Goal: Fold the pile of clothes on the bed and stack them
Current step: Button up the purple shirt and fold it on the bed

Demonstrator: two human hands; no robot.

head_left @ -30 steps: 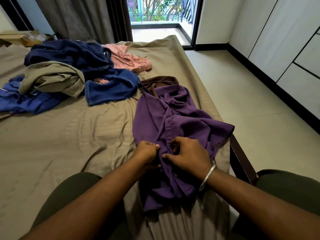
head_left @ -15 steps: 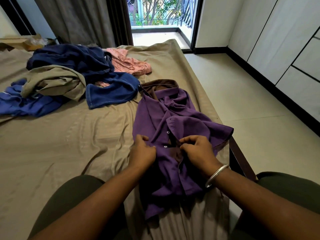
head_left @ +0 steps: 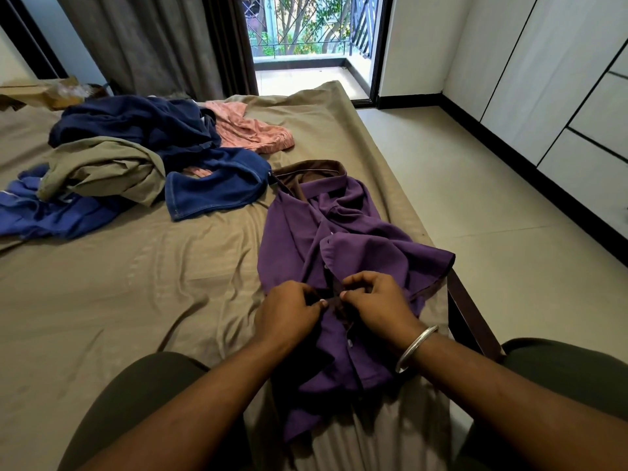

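A purple shirt (head_left: pixel 299 239) lies collar-away on the tan bed sheet (head_left: pixel 136 283) near the bed's right edge, over a brown garment (head_left: pixel 306 168). My left hand (head_left: pixel 289 311) and my right hand (head_left: pixel 377 304) meet at the shirt's button placket and each pinches one edge of the front opening. My right wrist wears a silver bangle. Farther back on the left lies the unfolded pile: a navy garment (head_left: pixel 136 127), an olive garment (head_left: pixel 105 168), blue jeans (head_left: pixel 217 188), a lighter blue garment (head_left: pixel 40 212) and a pink striped garment (head_left: pixel 251 130).
The bed's dark wooden frame (head_left: pixel 472 321) shows at the right edge, with tiled floor (head_left: pixel 492 215) beyond. White wardrobe doors (head_left: pixel 560 96) line the right wall. A grey curtain (head_left: pixel 153 39) and an open balcony door (head_left: pixel 306 45) stand behind the bed. A cardboard box (head_left: pixel 40 93) sits at the far left.
Both hands moved up the shirt's front and came together at the placket. My right hand turned from lying on the cloth to pinching the edge. The camera tilted up a little.
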